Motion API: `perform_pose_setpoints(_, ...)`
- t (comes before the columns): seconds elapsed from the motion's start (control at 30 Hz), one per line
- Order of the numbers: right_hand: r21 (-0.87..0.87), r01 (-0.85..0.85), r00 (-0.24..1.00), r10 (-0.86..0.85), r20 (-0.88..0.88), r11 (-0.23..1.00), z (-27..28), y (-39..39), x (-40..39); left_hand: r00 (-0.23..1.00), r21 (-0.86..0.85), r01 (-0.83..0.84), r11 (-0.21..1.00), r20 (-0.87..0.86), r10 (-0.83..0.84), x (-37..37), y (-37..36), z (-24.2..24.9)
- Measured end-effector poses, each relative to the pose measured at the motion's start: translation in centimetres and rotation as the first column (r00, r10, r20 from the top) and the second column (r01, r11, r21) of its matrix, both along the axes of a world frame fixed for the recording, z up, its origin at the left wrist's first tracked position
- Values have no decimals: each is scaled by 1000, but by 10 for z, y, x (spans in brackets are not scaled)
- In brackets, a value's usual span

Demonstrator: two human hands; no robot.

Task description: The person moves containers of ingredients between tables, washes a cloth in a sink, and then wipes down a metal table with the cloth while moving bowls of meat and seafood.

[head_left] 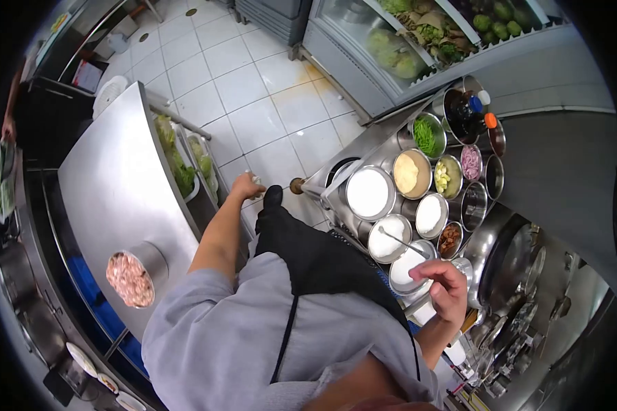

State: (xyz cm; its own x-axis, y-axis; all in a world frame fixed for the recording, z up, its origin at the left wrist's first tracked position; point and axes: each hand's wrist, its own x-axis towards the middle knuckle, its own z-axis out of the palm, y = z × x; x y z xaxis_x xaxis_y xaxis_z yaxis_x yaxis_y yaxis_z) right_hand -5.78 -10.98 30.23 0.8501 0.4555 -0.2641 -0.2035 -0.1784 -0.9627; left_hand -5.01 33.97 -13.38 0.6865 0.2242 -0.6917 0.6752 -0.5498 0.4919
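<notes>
- White powder, as it looks from my end, fills several metal pots packed close on the worktop at my right. With the rims this near each other, I judge that one careless knock could tip powder over its neighbours.
- Raw meat stands heaped in a pot on the second worktop, at my left. A wide swing of that elbow might catch it.
- My right hand is half open above the nearest powder pot, fingers bent and parted, and I see nothing in it. Coming in low, its knuckles could clip a rim or drag through the powder.
- My left hand is curled round something, out over the floor and away from the pots. A loose grip there would mean a drop onto the tiles.
- A spoon leans in one powder pot, its handle slanting over the next, close to my right fingers. I cannot tell whether they touch. A sideways brush could flip it and scatter powder into the brown bits.
- The pale thing in my left hand is too small to make out, so I can't judge how firmly it sits.
</notes>
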Motion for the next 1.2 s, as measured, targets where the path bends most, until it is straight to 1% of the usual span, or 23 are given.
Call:
perform_pose_setpoints(0.07, 8, -29, 1000, 29, 8, 1000, 4, 17, 13, 1000, 61, 11, 998, -4, -11, 9, 11, 11)
perform_pose_setpoints(0.1, 12, -31, 1000, 31, 4, 999, 4, 21, 17, 997, 153, -17, 988, 82, 4, 9, 12, 21)
perform_pose_setpoints(0.2, 21, -32, 999, 31, 28, 999, 4, 26, 24, 990, 190, -133, 973, 72, 121, 5, 27, 8)
perform_pose_setpoints(0.23, 23, -33, 999, 32, 38, 999, 2, 24, 25, 980, 39, -184, 982, -66, 186, 2, 36, 1)
perform_pose_setpoints(0.3, 47, -37, 997, 34, 65, 998, -3, 14, 27, 987, 193, -162, 968, 30, 159, -10, 39, 2)
perform_pose_setpoints(0.33, 70, -39, 996, 33, 82, 997, -8, 9, 29, 987, 274, -158, 949, 80, 142, -12, 39, 15)
perform_pose_setpoints(0.37, 98, -39, 994, 28, 106, 994, -15, 4, 33, 986, 256, -166, 952, 33, 163, -13, 38, 33)
perform_pose_setpoints(0.47, 78, 62, 996, -67, 62, 995, -33, -5, 33, 989, 299, -139, 944, -9, 148, -19, 41, 49)
perform_pose_setpoints(0.57, 103, 122, 991, -127, 37, 987, -42, -9, 27, 988, 291, -155, 944, 44, 149, -14, 52, 60)
perform_pose_setpoints(0.6, 105, 138, 989, -143, 34, 985, -41, -10, 28, 989, 314, -147, 938, 40, 142, -6, 59, 54)
perform_pose_setpoints(0.67, 70, 203, 976, -208, 69, 977, -37, -9, 31, 991, 354, -131, 926, 30, 129, 8, 85, 22)
perform_pose_setpoints(0.7, 55, 248, 964, -252, 89, 967, -35, -7, 33, 995, 315, -93, 945, 5, 96, 23, 96, 18)
perform_pose_setpoints(0.77, 21, 352, 929, -352, 111, 936, -31, 8, 45, 998, 321, -44, 946, 57, 27, 54, 110, 8)
perform_pose_setpoints(0.8, 14, 361, 927, -361, 106, 932, -29, 21, 54, 997, 327, -11, 945, 80, -16, 69, 119, 11)
perform_pose_setpoints(0.83, 5, 375, 922, -373, 99, 927, -29, 35, 64, 987, 338, 57, 940, 124, -104, 87, 133, -5)
perform_pose_setpoints(0.87, -7, 386, 919, -384, 93, 922, -27, 51, 77, 976, 357, 62, 932, 173, -131, 104, 146, -20)
perform_pose_setpoints(0.93, -24, 300, 953, -298, 48, 954, -25, 93, 105, 946, 387, 80, 919, 261, -192, 138, 164, -30)
perform_pose_setpoints(1.0, 11, 270, 962, -269, -48, 963, -30, 144, 135, 964, 178, 23, 984, 258, -69, 177, 180, -31)
perform_pose_setpoints(1.07, -29, 192, 980, -193, -54, 981, -42, 197, 166, 969, -17, -43, 999, 242, 46, 211, 192, -43)
perform_pose_setpoints(1.1, -102, 114, 991, -120, -54, 988, -54, 219, 182, 954, -225, -171, 959, 207, 219, 226, 191, -48)
perform_pose_setpoints(1.13, -175, 30, 997, -41, -63, 984, -68, 239, 197, 957, -331, -131, 935, 203, 206, 242, 187, -35)
perform_pose_setpoints(1.2, -240, -59, 995, 39, -87, 969, -92, 279, 221, 968, -525, -36, 850, 193, 160, 272, 173, 33)
